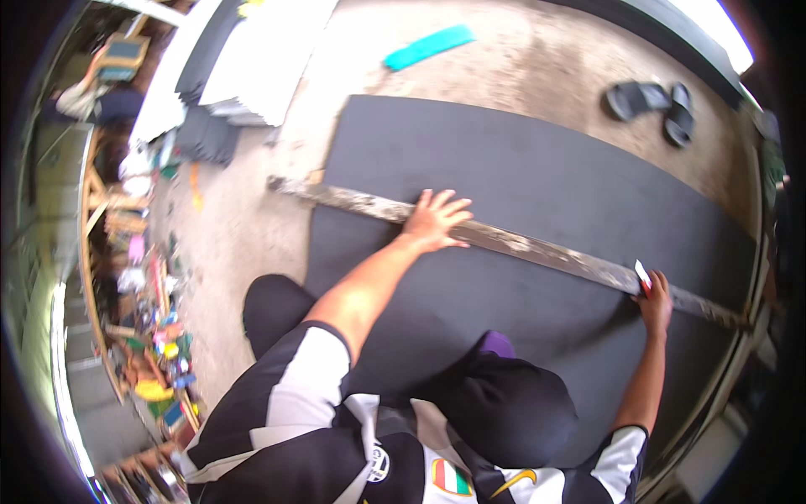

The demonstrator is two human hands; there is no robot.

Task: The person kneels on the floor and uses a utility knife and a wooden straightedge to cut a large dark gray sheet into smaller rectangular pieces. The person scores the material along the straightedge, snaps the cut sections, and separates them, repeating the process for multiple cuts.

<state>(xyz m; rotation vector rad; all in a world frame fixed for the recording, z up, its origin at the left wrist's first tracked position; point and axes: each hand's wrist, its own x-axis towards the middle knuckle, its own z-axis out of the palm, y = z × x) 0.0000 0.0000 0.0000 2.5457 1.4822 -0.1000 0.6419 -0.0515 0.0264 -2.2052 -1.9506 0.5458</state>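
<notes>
A large dark grey sheet (pixel 470 147) lies on the floor in front of me. Across it, from far left to near right, runs a long, flat, worn metal bar (pixel 537 249), its surface scuffed and stained. My left hand (pixel 435 222) presses flat on the bar left of its middle, fingers spread. Toward the bar's right end, my right hand (pixel 654 304) is closed round a small cutter knife (pixel 643 275) with a red body and a pale pointed end. The knife is next to the bar; whether its tip touches the sheet I cannot tell.
A teal strip (pixel 430 48) and a pair of dark sandals (pixel 646 101) lie on the floor beyond the sheet. Stacked white and dark sheets (pixel 243 67) stand at the far left. Cluttered shelves (pixel 159 336) line the left side. Another person (pixel 80 101) is at the upper left.
</notes>
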